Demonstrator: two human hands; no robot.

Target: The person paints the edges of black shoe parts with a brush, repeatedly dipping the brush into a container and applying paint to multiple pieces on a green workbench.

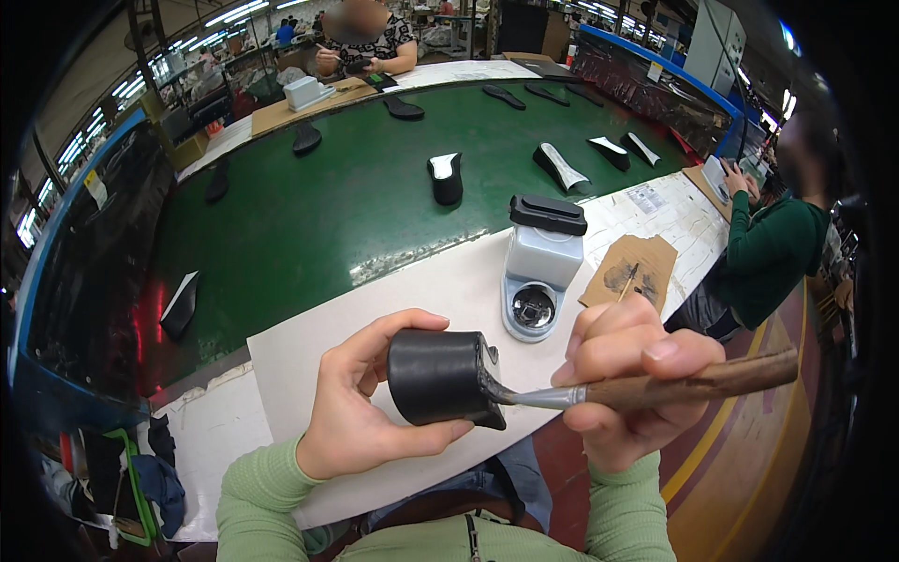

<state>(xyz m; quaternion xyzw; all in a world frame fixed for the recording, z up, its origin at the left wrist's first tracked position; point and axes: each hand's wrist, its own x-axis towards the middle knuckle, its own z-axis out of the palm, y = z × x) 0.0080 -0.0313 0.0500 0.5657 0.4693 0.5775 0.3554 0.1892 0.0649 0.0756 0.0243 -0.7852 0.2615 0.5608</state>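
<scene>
Conveyor belt (318, 215), wide and green, stretches across the upper half of the frame, with scattered black shoe parts (405, 110) on it, some showing white faces. A white sheet (290, 375) covers part of the table at lower centre. At right, a worker (782, 234) in dark green sits by the table; another person (393, 47) in a patterned top is at the upper edge. Right of centre stands a pale container (543, 258) with a black lid, beside a stained piece of cardboard (655, 267). The left hand (351, 403), half closed, grips a black shoe heel (431, 375) on its side near the centre. The right hand (637, 375), fingers curled closed, holds a wooden-handled brush (693, 384), its dark bristles touching the heel's curved edge.
</scene>
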